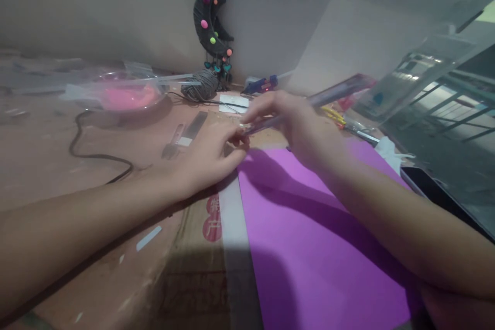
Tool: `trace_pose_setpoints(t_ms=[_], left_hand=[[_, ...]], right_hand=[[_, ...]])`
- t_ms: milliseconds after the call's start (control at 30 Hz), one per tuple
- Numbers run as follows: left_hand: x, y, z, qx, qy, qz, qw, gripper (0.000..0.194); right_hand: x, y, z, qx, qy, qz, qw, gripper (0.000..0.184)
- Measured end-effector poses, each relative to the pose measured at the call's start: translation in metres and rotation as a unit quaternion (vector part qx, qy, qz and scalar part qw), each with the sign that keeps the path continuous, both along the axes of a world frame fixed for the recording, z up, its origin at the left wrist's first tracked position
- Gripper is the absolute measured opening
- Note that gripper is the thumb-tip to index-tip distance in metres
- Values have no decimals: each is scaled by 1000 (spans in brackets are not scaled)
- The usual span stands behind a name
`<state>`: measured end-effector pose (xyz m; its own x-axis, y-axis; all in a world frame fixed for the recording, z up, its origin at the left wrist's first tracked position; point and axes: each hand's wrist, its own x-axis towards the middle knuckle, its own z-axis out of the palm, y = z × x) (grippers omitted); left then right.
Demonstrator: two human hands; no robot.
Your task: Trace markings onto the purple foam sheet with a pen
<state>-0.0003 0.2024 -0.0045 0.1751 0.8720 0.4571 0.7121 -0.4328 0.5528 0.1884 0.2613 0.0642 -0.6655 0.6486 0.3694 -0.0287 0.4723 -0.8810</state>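
A long, slim, purplish see-through stick point(342, 88) slants up to the right through my right hand point(299, 124), which is closed around it. Motion smears the stick, so its exact kind is unclear. Its lower end reaches the fingertips of my left hand point(216, 152). Those fingers are curled with the thumb close by, and whatever they pinch is hidden. Beneath both hands lies a purple sheet of paper point(309, 247), its upper left corner near my left thumb. Under the sheet's left side shows a cardboard piece point(193, 247) with red printed marks.
A blue glue gun point(262, 84), a grey yarn ball point(200, 86) and a white card point(233, 103) are at the back. Pink material in clear plastic point(129, 98) sits left, near a black cord point(101, 156). A dark phone-like slab point(444, 198) lies right. A moon ornament point(211, 18) hangs behind.
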Motion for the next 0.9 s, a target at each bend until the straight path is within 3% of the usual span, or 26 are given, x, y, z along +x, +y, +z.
trace_pose_setpoints(t_ms=[100,200,300,400,467,600,767,900], left_hand=[[-10,11,-7,-4,84,1,996,17],[-14,16,-14,-26,118,-20,992,19],[-15,17,-17,-48,109,-26,993,22],[-16,18,-17,-61,99,-19,993,27],[-16,19,-17,-65,93,-14,993,30],[-17,20,-18,-68,95,-12,993,30],[-16,20,-19,-69,99,-2,993,29],[-16,20,-19,-69,100,-6,993,27]], right_hand=[[16,16,-6,-47,-31,-20,998,46],[26,27,-23,-81,-99,-20,992,37],[27,33,-41,-66,-163,-41,984,25],[19,35,-48,-59,-171,-33,983,24],[13,36,-50,-24,-176,-41,983,24],[4,37,-57,62,-185,-119,974,28],[2,44,-69,66,-172,-154,971,29],[3,43,-69,69,-188,-153,968,29]])
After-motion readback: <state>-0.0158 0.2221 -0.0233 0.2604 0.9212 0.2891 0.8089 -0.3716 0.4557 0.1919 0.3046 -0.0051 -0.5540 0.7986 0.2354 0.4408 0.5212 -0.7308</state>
